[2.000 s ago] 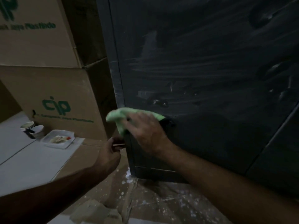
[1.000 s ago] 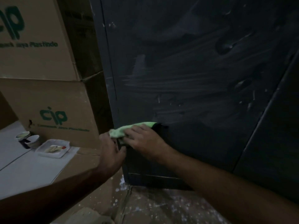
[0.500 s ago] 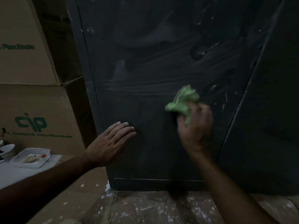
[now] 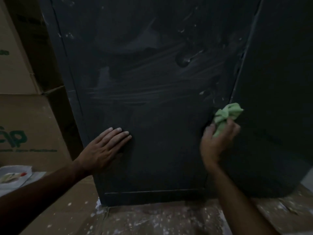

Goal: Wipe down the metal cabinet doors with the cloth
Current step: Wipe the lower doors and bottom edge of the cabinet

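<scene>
Stacked cardboard boxes [image 4: 25,116] at left; white tray [image 4: 15,175] below them; paint-speckled floor [image 4: 152,219].

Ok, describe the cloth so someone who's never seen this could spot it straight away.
Find the dark metal cabinet door filling the middle. At its right edge, the right hand grips a bunched cloth. It is the only bright green thing against the dark metal.
</scene>
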